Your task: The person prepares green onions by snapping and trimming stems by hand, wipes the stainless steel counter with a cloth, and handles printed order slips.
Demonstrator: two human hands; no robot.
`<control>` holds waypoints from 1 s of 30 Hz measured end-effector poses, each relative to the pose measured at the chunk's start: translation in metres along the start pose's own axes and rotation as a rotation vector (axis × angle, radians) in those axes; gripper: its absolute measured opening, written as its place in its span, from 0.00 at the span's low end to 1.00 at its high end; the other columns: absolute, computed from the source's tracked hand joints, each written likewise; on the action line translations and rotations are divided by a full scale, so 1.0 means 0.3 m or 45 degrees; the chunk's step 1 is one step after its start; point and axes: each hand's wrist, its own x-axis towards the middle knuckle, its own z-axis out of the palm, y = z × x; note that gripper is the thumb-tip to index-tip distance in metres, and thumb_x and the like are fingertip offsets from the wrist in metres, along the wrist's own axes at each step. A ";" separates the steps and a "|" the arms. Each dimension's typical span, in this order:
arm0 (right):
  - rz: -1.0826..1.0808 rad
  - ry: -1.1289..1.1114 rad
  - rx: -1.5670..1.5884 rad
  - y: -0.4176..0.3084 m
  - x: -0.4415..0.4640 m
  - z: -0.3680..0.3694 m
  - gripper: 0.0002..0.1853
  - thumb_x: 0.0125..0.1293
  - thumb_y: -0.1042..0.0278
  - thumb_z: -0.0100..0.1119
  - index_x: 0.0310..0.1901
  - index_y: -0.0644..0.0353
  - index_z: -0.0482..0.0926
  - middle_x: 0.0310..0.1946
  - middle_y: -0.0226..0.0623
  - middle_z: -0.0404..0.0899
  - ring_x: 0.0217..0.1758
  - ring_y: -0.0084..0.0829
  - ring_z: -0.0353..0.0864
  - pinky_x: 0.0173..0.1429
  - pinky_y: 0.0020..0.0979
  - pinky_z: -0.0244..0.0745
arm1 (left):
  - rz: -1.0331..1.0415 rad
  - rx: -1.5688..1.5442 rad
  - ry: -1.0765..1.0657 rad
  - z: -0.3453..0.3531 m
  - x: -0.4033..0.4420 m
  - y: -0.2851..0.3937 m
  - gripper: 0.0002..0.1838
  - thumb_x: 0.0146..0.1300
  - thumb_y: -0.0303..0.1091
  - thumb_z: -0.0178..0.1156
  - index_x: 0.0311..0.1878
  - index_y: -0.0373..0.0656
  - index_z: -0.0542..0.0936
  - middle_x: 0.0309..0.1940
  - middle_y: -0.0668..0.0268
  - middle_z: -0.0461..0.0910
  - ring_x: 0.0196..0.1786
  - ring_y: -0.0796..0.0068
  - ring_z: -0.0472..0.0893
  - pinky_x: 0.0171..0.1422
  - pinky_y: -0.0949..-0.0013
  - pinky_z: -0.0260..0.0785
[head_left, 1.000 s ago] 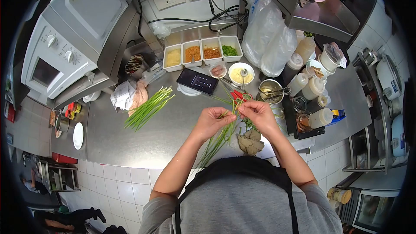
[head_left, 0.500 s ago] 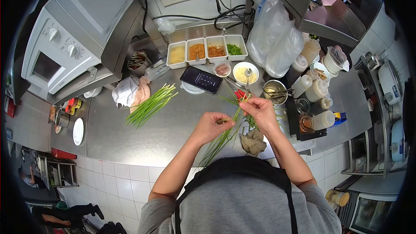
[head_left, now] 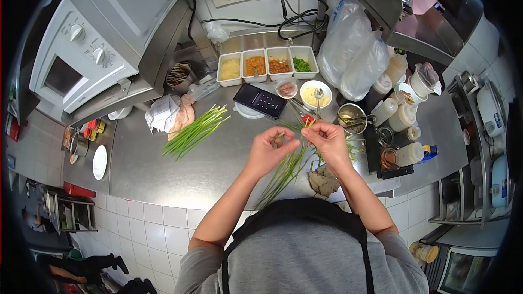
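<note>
Loose green stalks (head_left: 283,177) lie on the steel counter below my hands. My right hand (head_left: 327,140) pinches the thin yellowish ends of some green stalks, just in front of the red-handled scissors (head_left: 309,119). Beside it on the left, my left hand (head_left: 272,148) has its fingers curled round a small piece of greenery, apart from my right hand. A neat bundle of green stalks (head_left: 197,130) rests further left. Near my right wrist sits a crumpled brownish cloth (head_left: 324,180), partly hidden by the forearm.
Behind my hands are a phone (head_left: 260,100), a white bowl (head_left: 316,95), a metal pot (head_left: 351,118) and white tubs of chopped food (head_left: 254,66). Sauce bottles (head_left: 403,117) stand right, a microwave (head_left: 81,62) left. A person in dark clothes (head_left: 81,268) is at the lower left.
My hands have drawn apart from where they met at the stalks. My left hand's fingers have lifted and curled. The whole view has shifted slightly, with the counter items appearing further right.
</note>
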 end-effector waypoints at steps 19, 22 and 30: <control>-0.133 0.010 -0.046 0.004 -0.019 -0.006 0.06 0.58 0.74 0.65 0.26 0.65 0.80 0.16 0.21 0.72 0.19 0.09 0.62 0.22 0.17 0.53 | 0.102 0.479 -0.001 0.046 -0.025 0.084 0.07 0.54 0.28 0.66 0.35 0.35 0.82 0.24 0.68 0.77 0.26 0.83 0.69 0.34 0.77 0.65; -0.121 0.022 -0.026 0.003 -0.020 -0.019 0.06 0.57 0.75 0.65 0.26 0.65 0.80 0.17 0.21 0.72 0.19 0.09 0.62 0.23 0.17 0.54 | 0.091 0.380 -0.037 0.043 -0.017 0.064 0.07 0.55 0.29 0.66 0.36 0.36 0.83 0.25 0.67 0.79 0.28 0.83 0.72 0.35 0.76 0.66; -0.197 0.051 -0.088 -0.009 -0.038 -0.104 0.05 0.56 0.76 0.65 0.26 0.66 0.79 0.23 0.25 0.71 0.25 0.11 0.68 0.27 0.17 0.59 | 0.109 0.318 -0.137 0.094 0.021 0.049 0.07 0.57 0.29 0.65 0.37 0.37 0.83 0.29 0.65 0.82 0.31 0.82 0.76 0.38 0.77 0.68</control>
